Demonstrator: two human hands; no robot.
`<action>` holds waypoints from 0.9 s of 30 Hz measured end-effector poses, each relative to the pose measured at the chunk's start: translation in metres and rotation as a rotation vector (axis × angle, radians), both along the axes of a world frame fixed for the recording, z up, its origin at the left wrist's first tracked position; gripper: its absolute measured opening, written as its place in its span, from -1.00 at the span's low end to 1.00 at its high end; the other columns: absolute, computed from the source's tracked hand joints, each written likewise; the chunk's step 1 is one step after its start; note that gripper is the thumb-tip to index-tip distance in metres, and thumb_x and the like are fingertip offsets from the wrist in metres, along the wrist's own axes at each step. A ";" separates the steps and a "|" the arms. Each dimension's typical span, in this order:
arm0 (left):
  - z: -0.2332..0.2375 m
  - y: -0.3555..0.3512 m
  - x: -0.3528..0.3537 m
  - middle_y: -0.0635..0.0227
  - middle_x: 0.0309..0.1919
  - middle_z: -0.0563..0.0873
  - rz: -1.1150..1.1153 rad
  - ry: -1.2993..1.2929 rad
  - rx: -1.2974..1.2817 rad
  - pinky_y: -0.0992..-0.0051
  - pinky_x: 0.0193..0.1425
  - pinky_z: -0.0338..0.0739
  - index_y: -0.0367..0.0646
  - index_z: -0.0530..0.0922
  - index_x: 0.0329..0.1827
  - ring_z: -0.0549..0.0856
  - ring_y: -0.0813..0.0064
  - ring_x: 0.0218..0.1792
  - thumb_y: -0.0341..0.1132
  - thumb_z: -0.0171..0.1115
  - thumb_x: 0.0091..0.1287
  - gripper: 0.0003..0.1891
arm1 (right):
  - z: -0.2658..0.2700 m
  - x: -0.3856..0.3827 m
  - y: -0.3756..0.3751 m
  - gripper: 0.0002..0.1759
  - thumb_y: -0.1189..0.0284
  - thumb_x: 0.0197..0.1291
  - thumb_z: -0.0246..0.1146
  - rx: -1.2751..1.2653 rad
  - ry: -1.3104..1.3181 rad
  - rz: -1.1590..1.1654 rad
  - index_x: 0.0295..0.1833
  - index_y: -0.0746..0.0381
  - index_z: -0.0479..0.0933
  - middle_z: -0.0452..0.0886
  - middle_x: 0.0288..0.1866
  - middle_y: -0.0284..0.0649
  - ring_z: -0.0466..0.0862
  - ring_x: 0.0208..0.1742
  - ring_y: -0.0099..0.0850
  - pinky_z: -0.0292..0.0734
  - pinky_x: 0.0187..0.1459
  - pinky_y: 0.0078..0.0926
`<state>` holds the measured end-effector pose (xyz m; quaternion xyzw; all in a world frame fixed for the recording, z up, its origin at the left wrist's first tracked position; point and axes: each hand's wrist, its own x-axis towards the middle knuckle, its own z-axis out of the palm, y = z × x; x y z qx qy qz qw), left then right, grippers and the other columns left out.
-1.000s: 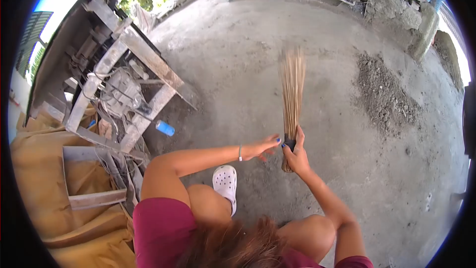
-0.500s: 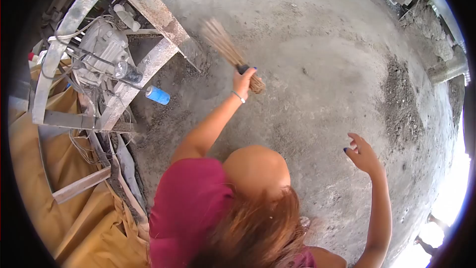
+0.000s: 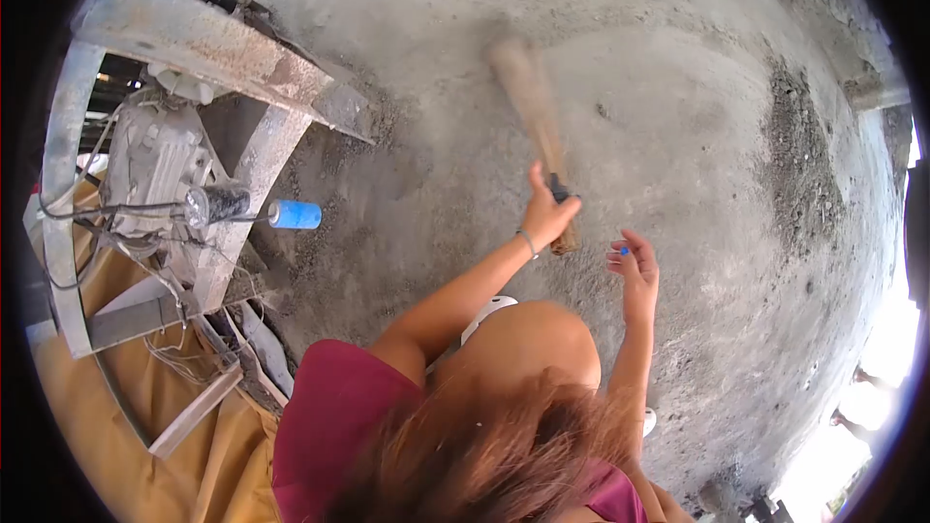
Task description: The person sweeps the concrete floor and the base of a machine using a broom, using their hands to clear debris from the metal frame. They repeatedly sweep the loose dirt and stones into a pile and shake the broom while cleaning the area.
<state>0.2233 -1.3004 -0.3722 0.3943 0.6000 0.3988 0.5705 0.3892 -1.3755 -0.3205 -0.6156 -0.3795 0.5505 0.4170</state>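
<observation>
Left hand (image 3: 550,218): its grip is clasping the broom (image 3: 528,97) at the bound base, with the bristles blurring over the floor (image 3: 678,58).
Right hand (image 3: 635,266): hovering just beside the broom's base, grip wide, holding nothing.
Nearby: a dirt pile (image 3: 799,165) is lying to the right.
Technique: sweeping well probably means keeping the bristle tips brushing the concrete.

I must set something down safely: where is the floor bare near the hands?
Bare concrete floor lies between the broom and the dirt pile. It is crowded on the left, around the metal frame, the blue cylinder and the tan cloth.
</observation>
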 end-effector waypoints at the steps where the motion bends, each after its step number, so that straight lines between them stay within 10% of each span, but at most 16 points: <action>1: 0.007 0.013 0.016 0.28 -0.34 0.44 -0.165 0.031 0.060 0.49 -0.29 0.44 -0.23 -0.22 0.32 0.50 0.48 -0.39 -0.35 0.25 0.02 -0.08 | -0.006 0.005 -0.001 -0.67 0.49 0.19 0.07 -0.007 0.054 -0.127 0.08 0.30 0.39 0.52 -0.19 -0.24 0.53 -0.26 -0.54 0.46 -0.22 -0.61; 6: 0.041 0.051 0.077 0.14 -0.25 0.55 -0.545 0.027 0.179 0.41 -0.19 0.47 -0.06 -0.07 0.35 0.58 0.34 -0.30 -0.30 0.29 -0.02 -0.11 | 0.013 0.037 0.008 -0.76 0.52 0.21 0.03 0.074 -0.017 -0.206 -0.01 0.30 0.43 0.53 -0.25 -0.27 0.53 -0.32 -0.59 0.47 -0.29 -0.64; 13: 0.046 0.136 -0.060 0.23 -0.36 0.50 0.146 -0.001 0.206 0.49 -0.59 0.55 -0.21 0.08 0.21 0.56 0.45 -0.47 -0.46 0.26 -0.06 -0.27 | 0.031 0.076 -0.020 -0.76 0.54 0.20 0.01 0.086 -0.015 -0.317 -0.03 0.30 0.45 0.54 -0.28 -0.28 0.53 -0.33 -0.59 0.46 -0.27 -0.64; 18: -0.008 0.238 -0.068 0.06 -0.21 0.51 0.292 0.157 0.136 0.32 -0.23 0.49 -0.39 0.01 0.24 0.55 0.26 -0.27 -0.47 0.26 -0.11 -0.18 | 0.011 0.070 -0.055 -0.78 0.52 0.21 0.03 -0.001 0.039 -0.329 -0.04 0.30 0.45 0.55 -0.30 -0.29 0.53 -0.35 -0.58 0.48 -0.31 -0.65; 24: 0.011 0.195 0.112 -0.14 -0.07 0.54 -0.570 0.648 0.102 0.30 0.02 0.46 -0.18 -0.15 0.37 0.56 -0.01 -0.06 -0.27 0.26 -0.10 -0.03 | 0.011 0.050 -0.044 -0.78 0.52 0.18 0.05 -0.049 0.077 -0.236 -0.07 0.31 0.46 0.55 -0.31 -0.31 0.50 -0.35 -0.61 0.43 -0.31 -0.67; 27: 0.033 0.194 0.147 -0.07 -0.07 0.54 -0.747 0.476 0.235 0.35 0.02 0.43 -0.20 -0.04 0.36 0.56 0.11 -0.06 -0.26 0.32 -0.15 -0.03 | 0.024 0.041 -0.025 -0.78 0.53 0.17 0.05 -0.001 0.092 -0.201 -0.07 0.31 0.47 0.55 -0.31 -0.31 0.50 -0.36 -0.62 0.42 -0.31 -0.67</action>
